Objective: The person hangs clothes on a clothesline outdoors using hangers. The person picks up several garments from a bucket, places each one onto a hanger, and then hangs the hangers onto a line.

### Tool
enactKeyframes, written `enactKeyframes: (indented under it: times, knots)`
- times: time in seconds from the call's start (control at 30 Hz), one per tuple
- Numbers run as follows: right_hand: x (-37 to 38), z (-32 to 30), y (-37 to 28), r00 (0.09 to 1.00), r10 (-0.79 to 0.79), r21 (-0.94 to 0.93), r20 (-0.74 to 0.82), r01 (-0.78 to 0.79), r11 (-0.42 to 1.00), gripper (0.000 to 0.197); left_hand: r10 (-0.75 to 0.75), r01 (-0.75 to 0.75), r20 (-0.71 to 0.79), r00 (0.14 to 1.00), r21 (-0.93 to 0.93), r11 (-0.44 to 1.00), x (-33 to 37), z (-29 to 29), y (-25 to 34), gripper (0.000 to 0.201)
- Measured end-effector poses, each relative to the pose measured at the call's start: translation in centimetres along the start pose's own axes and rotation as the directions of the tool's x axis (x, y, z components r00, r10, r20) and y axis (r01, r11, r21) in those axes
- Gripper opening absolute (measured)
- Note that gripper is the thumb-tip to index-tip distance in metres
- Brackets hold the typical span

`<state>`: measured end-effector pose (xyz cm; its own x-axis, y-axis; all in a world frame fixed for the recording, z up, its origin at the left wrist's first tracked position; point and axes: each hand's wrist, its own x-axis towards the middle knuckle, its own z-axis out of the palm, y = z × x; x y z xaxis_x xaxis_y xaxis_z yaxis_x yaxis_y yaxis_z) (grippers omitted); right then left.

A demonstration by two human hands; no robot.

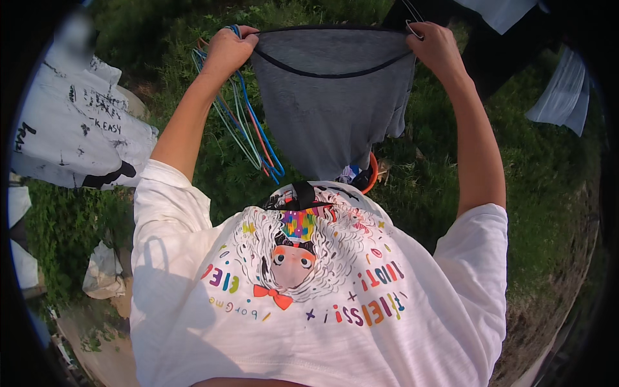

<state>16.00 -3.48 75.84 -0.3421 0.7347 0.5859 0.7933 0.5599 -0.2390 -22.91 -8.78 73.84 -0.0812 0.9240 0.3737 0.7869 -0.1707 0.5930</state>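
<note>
A grey, thin garment with a black waistband (332, 109) hangs stretched between my raised hands, like a skirt. My left hand (229, 53) is closed on one end of the band. Several thin coloured hangers (258, 138), blue, red and pale green, dangle from that same hand. Closed on the band's other end is my right hand (438, 50). A thin pale wire loop (414, 30) shows at its fingers; I cannot tell what it belongs to.
Below the garment, an orange-red bucket (371, 174) holds dark and white cloth. A white printed cloth (84, 122) hangs at the left. Pale cloths (562, 93) and a black cloth (461, 55) hang at the right. Grass (503, 174) covers the ground.
</note>
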Motion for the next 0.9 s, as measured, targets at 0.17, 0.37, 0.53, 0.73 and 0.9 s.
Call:
enactKeyframes:
  times: [0.17, 0.37, 0.53, 0.73, 0.9]
  knots:
    - [1.2, -0.6, -1.0, 0.911, 0.336, 0.461, 0.237, -0.41, 0.787, 0.031, 0.043, -0.032, 0.081, 0.996, -0.128, 0.991, 0.0, 0.5, -0.9, 0.029]
    - [2.4, -1.7, -4.6, 0.94, 0.341, 0.251, 0.004, -0.331, 0.909, 0.021, 0.007, 0.207, 0.384, 0.923, -0.513, 0.833, -1.1, -1.7, -0.5, 0.031]
    - [2.3, -2.2, -5.2, 0.986, -0.11, 0.026, -0.126, 0.114, 0.993, 0.022, -0.035, 0.196, 0.376, 0.926, -0.401, 0.895, -1.5, -1.5, -0.2, 0.032]
    - [0.9, -2.4, -3.5, 0.994, -0.068, -0.078, 0.086, 0.075, 0.994, 0.025, -0.037, 0.123, 0.286, 0.958, -0.288, 0.95, -0.6, -3.6, 0.0, 0.018]
    - [1.0, -2.6, -2.6, 0.95, -0.31, 0.011, -0.037, 0.31, 0.951, 0.023, 0.04, 0.021, 0.172, 0.984, -0.339, 0.94, 0.6, -3.8, -1.7, 0.017]
